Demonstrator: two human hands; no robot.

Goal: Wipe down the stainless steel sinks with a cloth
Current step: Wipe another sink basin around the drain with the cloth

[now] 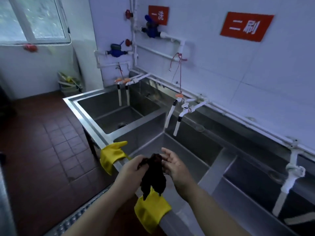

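Observation:
A row of stainless steel sinks (95, 128) runs from the far left corner to the near right. A dark, bunched cloth (154, 174) hangs above the front rim of the middle basin (185, 155). My left hand (132, 166) grips the top of the cloth from the left. My right hand (173, 163) is beside it with fingers spread, its fingertips touching the cloth's upper edge. The lower end of the cloth dangles down over a yellow glove.
Two yellow rubber gloves (111, 155) (150, 212) are draped over the sinks' front rim. White taps (177, 116) hang over the basins from wall pipes. Red signs (246, 26) are on the tiled wall. Red floor tiles (42, 142) and a floor drain grate lie to the left.

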